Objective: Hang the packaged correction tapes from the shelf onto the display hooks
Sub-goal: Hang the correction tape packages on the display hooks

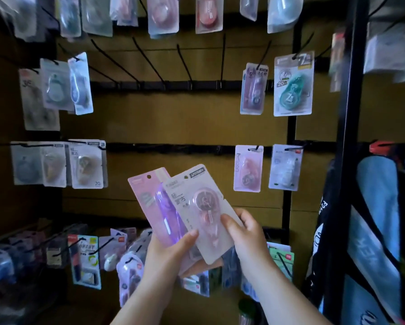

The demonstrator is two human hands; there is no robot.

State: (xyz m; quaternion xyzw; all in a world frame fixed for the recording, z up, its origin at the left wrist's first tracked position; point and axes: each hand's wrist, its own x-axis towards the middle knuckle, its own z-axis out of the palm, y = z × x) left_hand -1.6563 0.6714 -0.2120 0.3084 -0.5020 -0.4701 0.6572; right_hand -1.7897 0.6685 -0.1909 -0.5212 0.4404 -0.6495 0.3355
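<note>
— What is the left hand doing?
— The left hand (166, 252) is gripping the purple pack (147, 202) from below, with its thumb curling over the front, low and near.
— And the right?
— The right hand (246, 231) is pinching the pink-tape pack (201, 205), thumb in front and fingers behind. That pack is overlapping the purple one's right side. Black hooks (150, 64) are sticking out higher up, left of a hanging teal pack (293, 85).

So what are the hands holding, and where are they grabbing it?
The left hand grips the purple tape pack by its bottom end; the right hand pinches the pink tape pack at its lower right edge.
</note>
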